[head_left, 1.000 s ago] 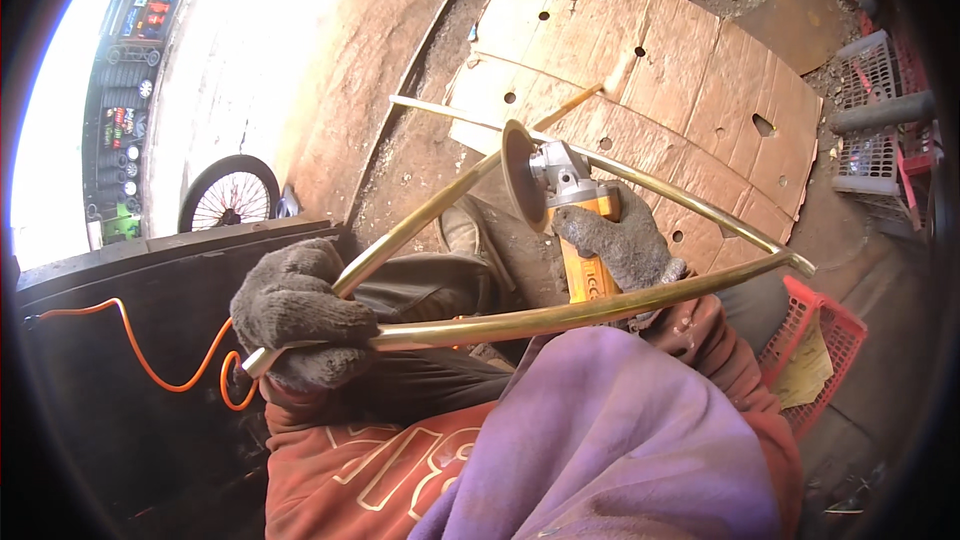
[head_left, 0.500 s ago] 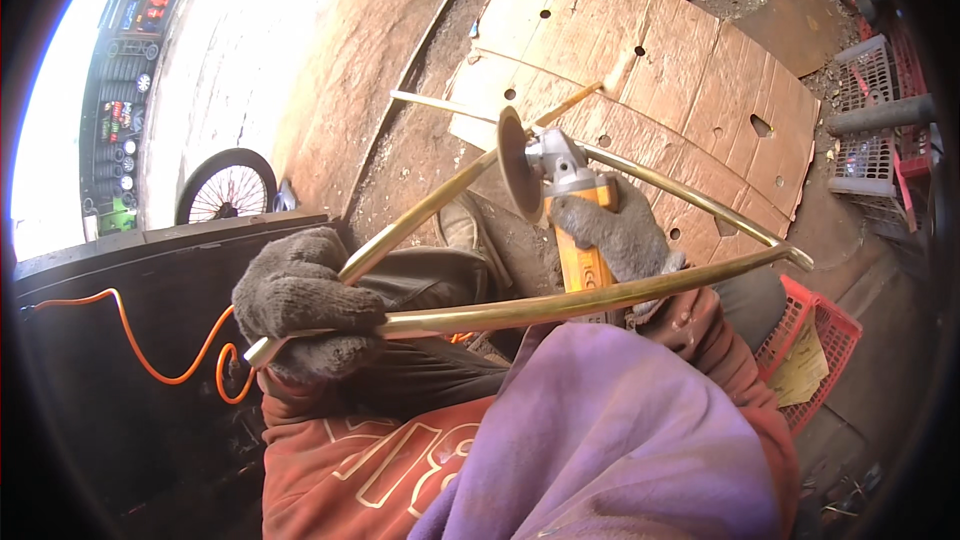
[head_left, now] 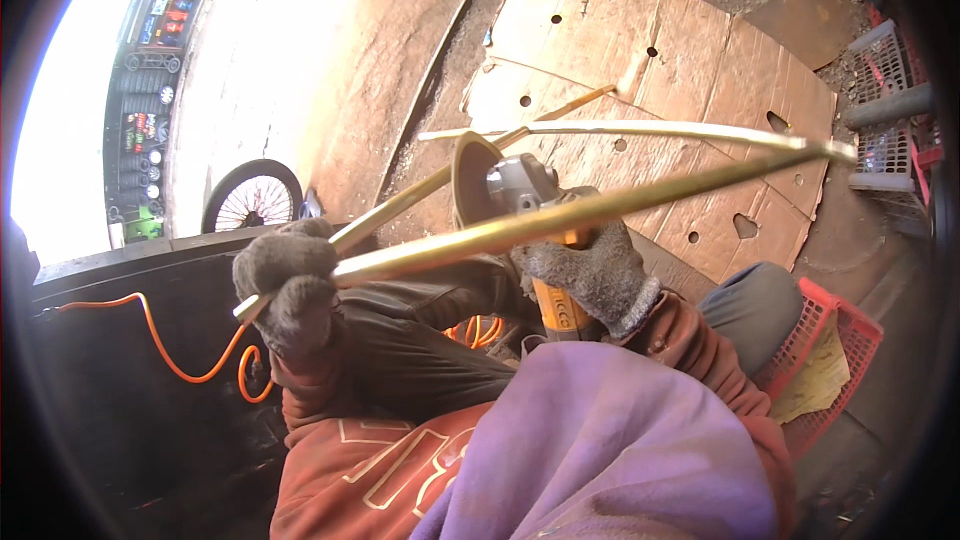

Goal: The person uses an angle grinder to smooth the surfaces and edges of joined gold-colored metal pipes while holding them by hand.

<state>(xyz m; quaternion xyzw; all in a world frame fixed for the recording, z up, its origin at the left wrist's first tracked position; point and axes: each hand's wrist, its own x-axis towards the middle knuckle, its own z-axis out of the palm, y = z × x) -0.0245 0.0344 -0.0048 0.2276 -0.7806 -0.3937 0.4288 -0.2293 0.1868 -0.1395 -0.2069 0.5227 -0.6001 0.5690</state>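
Note:
My left hand (head_left: 288, 285), in a dark grey knit glove, is closed around one end of a brass-coloured metal tube frame (head_left: 440, 250). The frame's long bars spread from that fist to the right and away from me, joining in a corner at the far right. My right hand (head_left: 595, 275), in a lighter grey glove, grips a yellow angle grinder (head_left: 560, 310). One bar passes in front of the grinder and hides part of its body. The brown grinder disc (head_left: 470, 180) is beside the frame's far bar; whether they touch, I cannot tell.
A flattened cardboard sheet (head_left: 720, 90) with holes lies on the floor ahead. To the left are a dark bench (head_left: 130, 370), an orange cord (head_left: 150, 340) and a spoked wheel (head_left: 253, 198). A red plastic crate (head_left: 840, 380) stands at the right, with grey crates (head_left: 882, 60) beyond.
The tube frame has tilted, its right corner rising and moving away from me. The grinder has moved left and now sits behind the near bar.

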